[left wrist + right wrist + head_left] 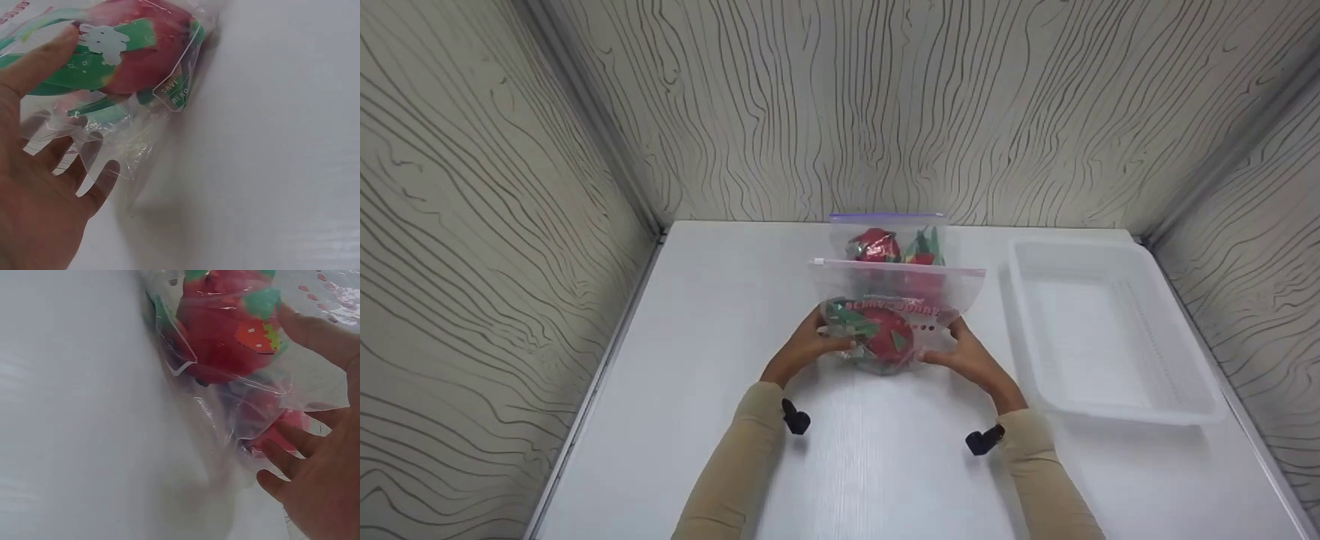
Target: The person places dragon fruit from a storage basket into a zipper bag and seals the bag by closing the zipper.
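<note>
A clear zip bag (896,281) with a red, green-leafed strawberry-like soft toy (889,337) in it stands upright, its zipper edge on top. My left hand (806,349) holds the bag's left side, thumb in front and spread fingers behind, seen through the film in the left wrist view. At the other side, my right hand (971,360) holds the bag in the same way, the thumb beside the toy (225,337). Just behind stands a second zip bag (885,220) with a purple zipper and more red and green toys, partly hidden.
A white plastic basket (1039,337) stands on the right of the white table (712,300). Wood-grain patterned panels (810,112) close off the back and both sides. A small black camera sits at each wrist.
</note>
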### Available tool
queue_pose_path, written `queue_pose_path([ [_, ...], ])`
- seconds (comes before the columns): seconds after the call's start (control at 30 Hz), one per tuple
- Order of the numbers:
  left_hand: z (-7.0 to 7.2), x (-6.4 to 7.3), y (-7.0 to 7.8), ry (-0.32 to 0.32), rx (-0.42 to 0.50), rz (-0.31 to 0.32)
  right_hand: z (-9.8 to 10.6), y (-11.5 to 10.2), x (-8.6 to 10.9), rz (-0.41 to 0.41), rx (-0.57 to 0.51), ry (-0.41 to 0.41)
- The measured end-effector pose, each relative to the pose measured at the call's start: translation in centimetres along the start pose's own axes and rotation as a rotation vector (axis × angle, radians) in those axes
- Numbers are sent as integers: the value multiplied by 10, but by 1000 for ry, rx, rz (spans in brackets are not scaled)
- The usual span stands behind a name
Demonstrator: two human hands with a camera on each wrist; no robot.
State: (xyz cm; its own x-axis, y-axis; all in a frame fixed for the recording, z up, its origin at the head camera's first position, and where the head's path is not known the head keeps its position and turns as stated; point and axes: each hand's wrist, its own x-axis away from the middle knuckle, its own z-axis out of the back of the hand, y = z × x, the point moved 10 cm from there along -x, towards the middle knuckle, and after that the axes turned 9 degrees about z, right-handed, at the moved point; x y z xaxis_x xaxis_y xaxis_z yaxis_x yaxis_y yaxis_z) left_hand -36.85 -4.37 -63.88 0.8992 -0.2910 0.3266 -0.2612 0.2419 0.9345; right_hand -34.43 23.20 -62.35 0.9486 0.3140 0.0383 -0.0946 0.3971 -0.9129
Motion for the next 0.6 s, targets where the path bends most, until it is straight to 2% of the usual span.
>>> queue_pose_path([
  [0.13,1,0,-2,20,-1,2,-7,3,-3,11,33,1],
  [0.6,3,1,-3,94,-21,-23,-17,4,-9,36,67,83],
])
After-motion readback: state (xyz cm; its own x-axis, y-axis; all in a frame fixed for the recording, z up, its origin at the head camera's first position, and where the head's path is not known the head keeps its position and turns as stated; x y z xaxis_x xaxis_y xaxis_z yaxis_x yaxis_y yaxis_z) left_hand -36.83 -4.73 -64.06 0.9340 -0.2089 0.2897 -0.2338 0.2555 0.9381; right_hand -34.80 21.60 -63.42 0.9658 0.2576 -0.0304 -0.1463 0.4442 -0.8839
